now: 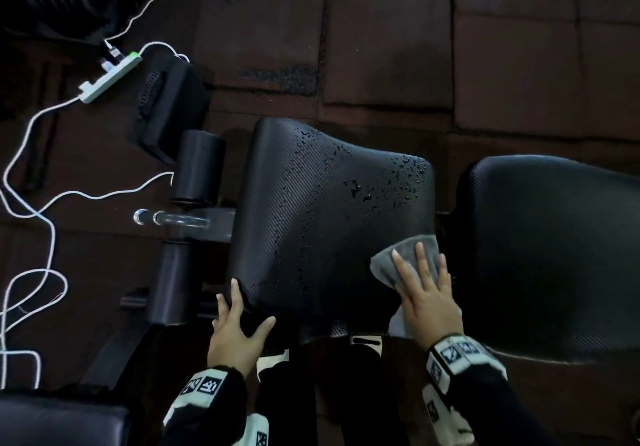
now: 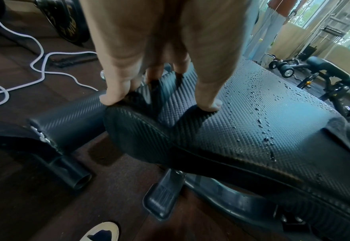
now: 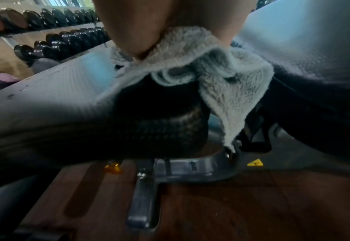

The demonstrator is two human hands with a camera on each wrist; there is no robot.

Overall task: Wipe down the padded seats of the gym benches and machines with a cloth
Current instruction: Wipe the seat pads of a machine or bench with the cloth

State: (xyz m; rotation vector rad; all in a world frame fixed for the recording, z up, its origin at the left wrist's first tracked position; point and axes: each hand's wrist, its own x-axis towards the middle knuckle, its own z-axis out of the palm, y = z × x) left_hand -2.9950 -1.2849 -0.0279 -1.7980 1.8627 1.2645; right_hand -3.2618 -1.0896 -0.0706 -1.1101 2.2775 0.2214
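A black textured seat pad fills the middle of the head view, with water droplets scattered over its far and right parts. Beside it on the right lies the bench's back pad. My left hand rests on the seat's near left corner, fingers straight along the edge and thumb on top; in the left wrist view my left hand touches that corner of the seat pad with its fingertips. My right hand presses flat, fingers spread, on a grey cloth at the seat's near right corner. The cloth bunches under the palm and hangs over the edge.
A white power strip and loose white cables lie on the dark rubber floor to the left. Black foam rollers and a chrome bar stick out left of the seat. A dumbbell rack and another bench stand farther off.
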